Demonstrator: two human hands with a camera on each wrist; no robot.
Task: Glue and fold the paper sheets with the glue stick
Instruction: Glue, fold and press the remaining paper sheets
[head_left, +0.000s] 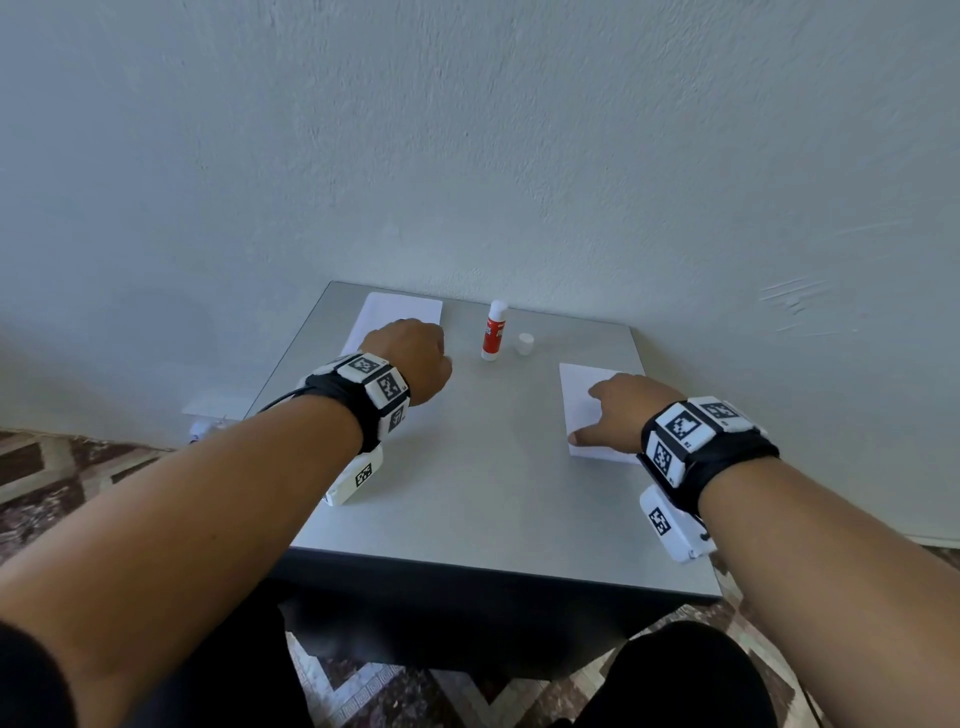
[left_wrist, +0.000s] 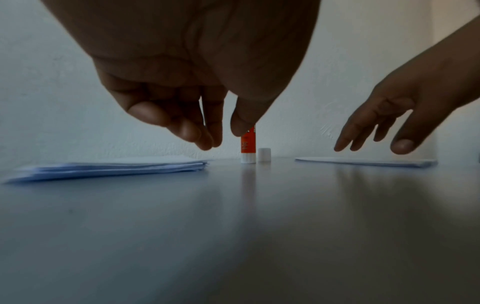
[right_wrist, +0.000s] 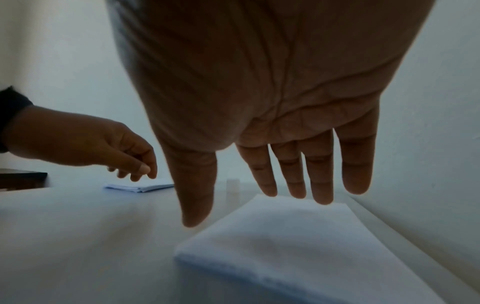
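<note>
Head view shows both my forearms reaching over the grey worktop (head_left: 483, 457), each wrist strapped with a black band carrying white marker blocks. My left hand (head_left: 410, 358) hangs just above the worktop at the near right corner of the far-left paper stack (head_left: 400, 312); its fingers are loosely curled downward with the thumb close to them, and that grip holds nothing. From the left wrist view those fingertips (left_wrist: 205, 142) hover above the edge of the stack, apart from it. My right hand (head_left: 621, 410) is over the paper stack on the right (head_left: 579, 395), fingers straight and spread, thumb pointing toward the stack's near left corner. In the right wrist view the fingers (right_wrist: 322, 176) reach over the far part of that stack; I cannot tell whether they touch the top sheet. The glue stick (head_left: 493, 332), red body with white ends, stands upright and uncapped at the far middle of the worktop, between the two stacks. Its white cap (head_left: 524, 344) stands just beside it on the right, not touching.
</note>
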